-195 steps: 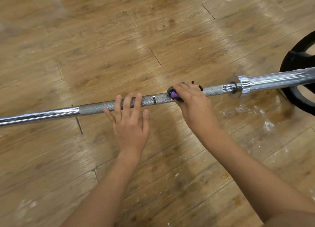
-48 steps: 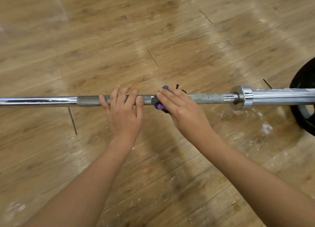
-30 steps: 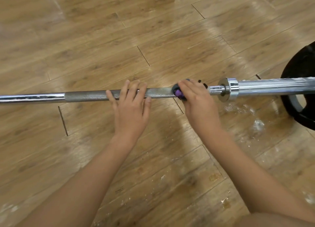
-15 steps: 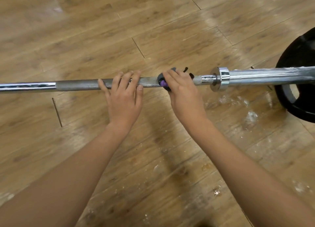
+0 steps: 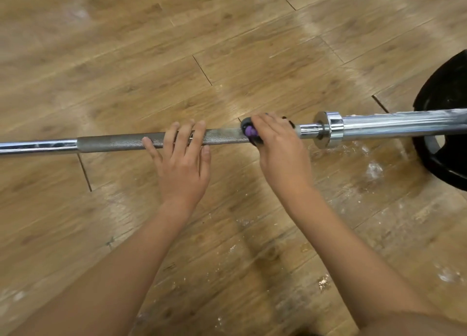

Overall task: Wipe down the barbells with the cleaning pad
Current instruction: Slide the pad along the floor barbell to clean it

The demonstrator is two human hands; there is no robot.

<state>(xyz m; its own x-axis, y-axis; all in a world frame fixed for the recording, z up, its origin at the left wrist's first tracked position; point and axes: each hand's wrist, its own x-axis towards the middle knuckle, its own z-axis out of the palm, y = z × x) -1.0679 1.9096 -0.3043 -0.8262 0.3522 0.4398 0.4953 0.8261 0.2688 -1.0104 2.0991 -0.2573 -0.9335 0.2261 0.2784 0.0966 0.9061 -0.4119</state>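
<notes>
The barbell [image 5: 121,141] runs across the view from left to right above a wooden floor [image 5: 151,57], tilted slightly up toward the right. The left hand [image 5: 183,169] rests on the rough grey grip section, its fingers [image 5: 187,136] laid nearly straight over the top of the bar and the thumb lying alongside the near edge rather than wrapping round. The right hand [image 5: 280,153] grasps the cleaning pad [image 5: 249,131], a dark grey piece with a purple part showing, and its fingers are curled over the pad, which is folded round the bar. The pad sits at the right end of the rough section, between the left hand and the shiny collar [image 5: 328,131], with a short stretch of smooth bar between it and the collar.

About a second and a half ago the pad was just beside the left index finger; now a clear length of grey bar lies between them, and the pad is much nearer the collar. Against half a second ago the pad's place along the bar is almost unchanged. The left hand keeps the same flat hold on the same part of the bar throughout.

Beyond the collar the thick chrome sleeve [image 5: 404,124] passes in front of a black weight plate [image 5: 444,103] at the right edge. White specks [image 5: 374,166] lie on the floor below the collar.
</notes>
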